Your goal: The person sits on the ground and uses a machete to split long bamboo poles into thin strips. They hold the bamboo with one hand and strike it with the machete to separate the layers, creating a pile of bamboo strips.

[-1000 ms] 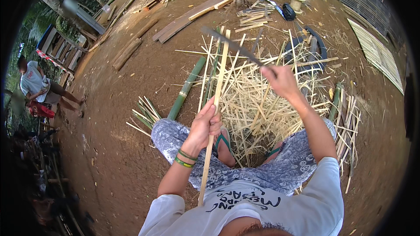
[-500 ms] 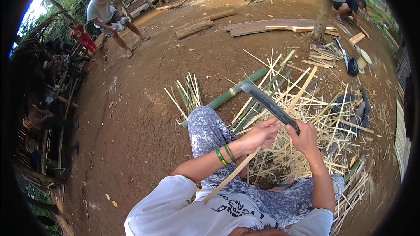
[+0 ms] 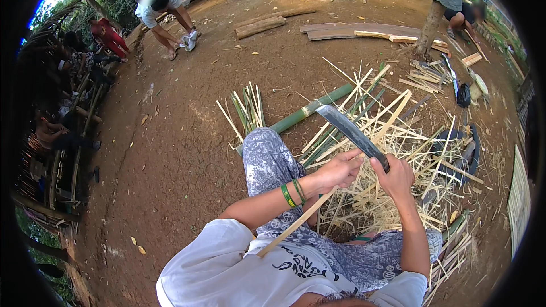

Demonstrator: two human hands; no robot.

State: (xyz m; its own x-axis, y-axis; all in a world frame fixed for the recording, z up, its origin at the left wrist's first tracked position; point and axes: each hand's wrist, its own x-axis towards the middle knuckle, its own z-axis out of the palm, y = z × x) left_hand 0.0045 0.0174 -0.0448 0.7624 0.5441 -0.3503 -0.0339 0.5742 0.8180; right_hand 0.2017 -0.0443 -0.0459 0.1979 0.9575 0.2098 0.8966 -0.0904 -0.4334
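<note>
My right hand (image 3: 394, 177) is closed round the handle end of a machete (image 3: 351, 129), whose broad dark blade points away and to the left. Close beside it, my left hand (image 3: 340, 171) pinches a pale bamboo strip (image 3: 293, 227) that runs back under the wrist toward my chest. The left fingertips are right by the blade's edge, and whether they touch it I cannot tell. Beyond both hands spreads a pile of split bamboo strips and shavings (image 3: 392, 193). A green bamboo pole (image 3: 307, 111) lies past my bent knee.
A bundle of split strips (image 3: 248, 112) leans by the knee. Planks (image 3: 335, 30) and logs (image 3: 261, 27) lie farther off, near a thin tree trunk (image 3: 430, 29). Dark sandals (image 3: 467, 153) sit at the right. One person (image 3: 162, 14) bends over at the far left; another crouches far right.
The view has shifted slightly. Both hands stay nearly in place on the machete and strip, the blade turned a little. The person at the far left has bent down lower, hands near the ground.
</note>
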